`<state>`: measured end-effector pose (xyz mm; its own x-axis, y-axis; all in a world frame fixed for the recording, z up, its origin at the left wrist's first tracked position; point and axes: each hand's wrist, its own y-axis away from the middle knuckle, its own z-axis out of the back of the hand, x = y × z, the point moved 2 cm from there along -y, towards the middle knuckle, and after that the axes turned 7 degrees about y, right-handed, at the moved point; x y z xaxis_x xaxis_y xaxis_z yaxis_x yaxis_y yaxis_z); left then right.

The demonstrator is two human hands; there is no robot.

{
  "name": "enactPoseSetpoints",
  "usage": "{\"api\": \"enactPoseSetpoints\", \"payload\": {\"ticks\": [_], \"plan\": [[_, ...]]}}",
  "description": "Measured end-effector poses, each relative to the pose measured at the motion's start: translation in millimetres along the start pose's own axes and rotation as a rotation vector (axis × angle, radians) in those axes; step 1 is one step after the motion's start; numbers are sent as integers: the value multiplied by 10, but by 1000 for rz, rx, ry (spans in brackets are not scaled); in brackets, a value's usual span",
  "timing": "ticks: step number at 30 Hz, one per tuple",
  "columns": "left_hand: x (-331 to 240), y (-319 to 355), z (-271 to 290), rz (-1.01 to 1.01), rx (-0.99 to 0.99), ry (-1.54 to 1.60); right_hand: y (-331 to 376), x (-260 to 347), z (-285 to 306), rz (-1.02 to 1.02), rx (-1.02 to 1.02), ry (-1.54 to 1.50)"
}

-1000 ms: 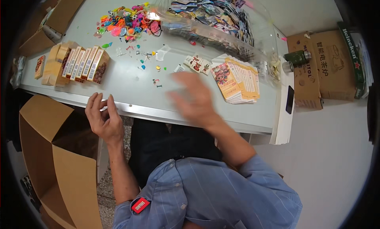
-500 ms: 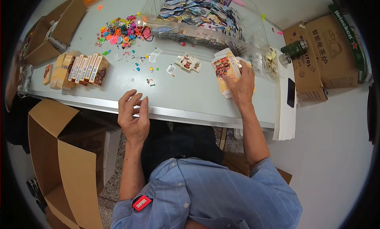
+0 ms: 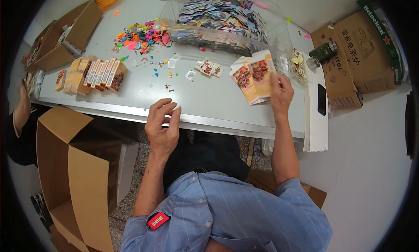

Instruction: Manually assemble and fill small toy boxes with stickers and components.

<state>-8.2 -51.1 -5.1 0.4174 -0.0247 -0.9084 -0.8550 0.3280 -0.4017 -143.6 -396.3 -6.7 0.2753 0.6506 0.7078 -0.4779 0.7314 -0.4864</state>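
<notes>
Between the fingers and thumb of my right hand [image 3: 282,91] is the edge of a flattened yellow carton [image 3: 262,73] with a red-brown pattern. It overlaps other flat cartons [image 3: 242,81] lying on the table to its left. My left hand [image 3: 162,126] hangs over the table's front edge, fingers loosely bent and apart, holding nothing. A few small printed cards [image 3: 207,68] and a little white label [image 3: 190,74] lie between my hands, farther back. Tiny coloured toy pieces [image 3: 169,88] are scattered just beyond my left hand.
A clear plastic bin [image 3: 214,38] full of small packets stands at the back. Left of it are a heap of bright trinkets [image 3: 142,36], a row of filled cartons [image 3: 104,75] and a cardboard box [image 3: 65,36]. Another person's hand [image 3: 22,99] shows at far left. A phone [image 3: 321,99] lies right.
My right hand has shifted right and raised one flat carton apart from the others. My left hand stays loosely bent. Another person's arm has come in at the left edge.
</notes>
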Motion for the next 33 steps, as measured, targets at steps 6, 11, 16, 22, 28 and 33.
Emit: {"api": "enactPoseSetpoints", "payload": {"ticks": [6, 11, 16, 22, 28, 33], "plan": [[-50, 60, -49, 352, 99, 442, 269, 226, 82, -330, 109, -306], [-255, 111, -330, 397, 470, 973, 1191, 865, -354, -388, 611, -607], [-241, 271, -192, 589, 518, 958, 1528, 1296, -479, -497, 731, -925], [-38, 143, -54, 618, 351, 980, 345, 233, 387, -20, 198, -59], [294, -11, -137, 654, 291, 964, -1113, -624, 703, 41, 133, 198], [471, 7, -322, 718, 347, 830, -1806, -1294, 311, 270, 540, 633]]}}
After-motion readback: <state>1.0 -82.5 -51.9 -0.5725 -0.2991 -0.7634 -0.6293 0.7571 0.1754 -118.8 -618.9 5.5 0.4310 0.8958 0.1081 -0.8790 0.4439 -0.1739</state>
